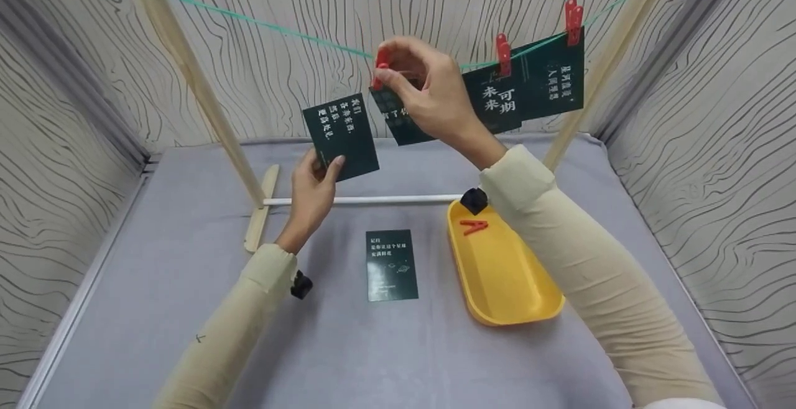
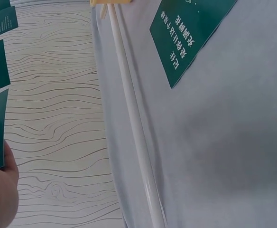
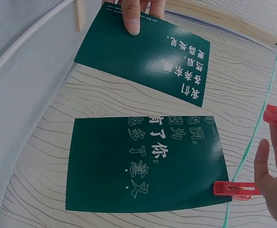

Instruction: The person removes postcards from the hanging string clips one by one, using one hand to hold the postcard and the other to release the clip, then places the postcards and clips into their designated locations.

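My right hand [image 1: 435, 92] pinches a red clothespin [image 1: 380, 67] between thumb and fingers, up at the green line. Just below it hangs a dark green card [image 3: 143, 164] with white print, partly hidden by that hand in the head view. Another red clothespin [image 3: 235, 188] grips this card's edge at the line in the right wrist view. My left hand [image 1: 314, 188] holds a second green card [image 1: 342, 135] by its lower edge, thumb on the printed face, left of the hanging card and below the line. Only part of this hand shows in the left wrist view.
Two more cards hang to the right under red clothespins [image 1: 504, 55]. Wooden posts [image 1: 199, 92] hold the line [image 1: 261, 23], with a white rod [image 1: 373, 200] between their bases. A green card [image 1: 392, 266] lies on the grey cloth beside a yellow tray [image 1: 510, 278] containing a red clothespin [image 1: 474, 227].
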A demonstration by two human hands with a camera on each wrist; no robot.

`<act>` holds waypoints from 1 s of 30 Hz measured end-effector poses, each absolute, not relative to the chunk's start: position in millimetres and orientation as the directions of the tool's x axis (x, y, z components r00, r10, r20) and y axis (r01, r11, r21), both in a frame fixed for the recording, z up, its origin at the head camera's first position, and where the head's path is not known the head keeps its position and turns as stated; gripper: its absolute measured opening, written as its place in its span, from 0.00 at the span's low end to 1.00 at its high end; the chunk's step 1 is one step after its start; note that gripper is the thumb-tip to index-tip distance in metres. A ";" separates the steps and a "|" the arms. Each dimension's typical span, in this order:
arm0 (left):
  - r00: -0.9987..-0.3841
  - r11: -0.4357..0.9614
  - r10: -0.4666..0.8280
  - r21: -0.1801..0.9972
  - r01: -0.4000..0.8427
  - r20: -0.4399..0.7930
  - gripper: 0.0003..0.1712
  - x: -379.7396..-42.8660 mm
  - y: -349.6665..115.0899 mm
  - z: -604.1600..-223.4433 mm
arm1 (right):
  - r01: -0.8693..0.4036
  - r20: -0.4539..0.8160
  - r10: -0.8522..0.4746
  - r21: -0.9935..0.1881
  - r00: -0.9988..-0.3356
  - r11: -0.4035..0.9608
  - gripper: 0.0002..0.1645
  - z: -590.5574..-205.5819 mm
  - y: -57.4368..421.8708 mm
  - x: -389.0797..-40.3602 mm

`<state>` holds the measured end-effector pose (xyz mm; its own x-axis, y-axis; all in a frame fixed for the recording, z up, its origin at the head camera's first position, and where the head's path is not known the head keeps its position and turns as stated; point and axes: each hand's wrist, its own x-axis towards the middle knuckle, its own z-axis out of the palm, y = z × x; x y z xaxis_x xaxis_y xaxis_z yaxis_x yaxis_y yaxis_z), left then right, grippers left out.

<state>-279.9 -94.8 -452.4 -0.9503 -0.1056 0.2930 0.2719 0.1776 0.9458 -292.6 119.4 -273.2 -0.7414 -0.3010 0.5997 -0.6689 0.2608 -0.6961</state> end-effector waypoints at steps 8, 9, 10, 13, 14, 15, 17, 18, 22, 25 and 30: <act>-0.956 0.177 -0.099 0.950 0.256 0.276 0.19 -274.3 -95.1 -456.4 | -0.637 0.544 -0.337 -0.702 -0.768 0.319 0.22 -283.0 127.5 -287.2; -0.957 0.176 -0.101 0.951 0.252 0.273 0.19 -273.8 -94.9 -457.0 | -0.634 0.539 -0.340 -0.701 -0.771 0.327 0.22 -284.4 128.9 -286.6; -0.957 0.176 -0.102 0.952 0.250 0.270 0.19 -273.2 -94.5 -457.5 | -0.626 0.530 -0.339 -0.705 -0.777 0.333 0.22 -285.9 130.5 -286.2; -0.958 0.170 -0.110 0.954 0.245 0.266 0.18 -272.2 -93.4 -459.6 | -0.619 0.518 -0.343 -0.703 -0.784 0.351 0.23 -291.7 135.4 -285.0; -0.958 0.170 -0.115 0.955 0.242 0.263 0.18 -271.5 -93.1 -460.5 | -0.618 0.515 -0.346 -0.701 -0.784 0.357 0.23 -294.0 137.0 -284.6; -0.958 0.170 -0.117 0.956 0.240 0.261 0.17 -270.7 -92.7 -461.6 | -0.617 0.512 -0.350 -0.700 -0.785 0.359 0.24 -296.5 138.7 -284.1; -0.960 0.171 -0.116 0.957 0.234 0.255 0.17 -268.8 -92.0 -463.8 | -0.615 0.506 -0.356 -0.697 -0.786 0.368 0.24 -301.6 142.2 -282.5; -0.962 0.172 -0.111 0.958 0.228 0.249 0.17 -268.0 -91.7 -465.4 | -0.612 0.502 -0.356 -0.697 -0.788 0.372 0.25 -304.3 144.1 -281.5; -0.970 0.162 -0.092 0.965 0.207 0.223 0.18 -264.6 -90.5 -472.1 | -0.593 0.481 -0.353 -0.703 -0.803 0.392 0.24 -314.6 151.0 -278.1; -0.975 0.145 -0.089 0.971 0.189 0.203 0.18 -263.9 -90.5 -477.0 | -0.568 0.456 -0.345 -0.718 -0.820 0.402 0.24 -321.6 156.0 -276.8; -0.978 0.157 -0.083 0.972 0.177 0.191 0.17 -263.2 -92.2 -478.0 | -0.544 0.436 -0.332 -0.735 -0.837 0.406 0.25 -329.1 164.6 -276.6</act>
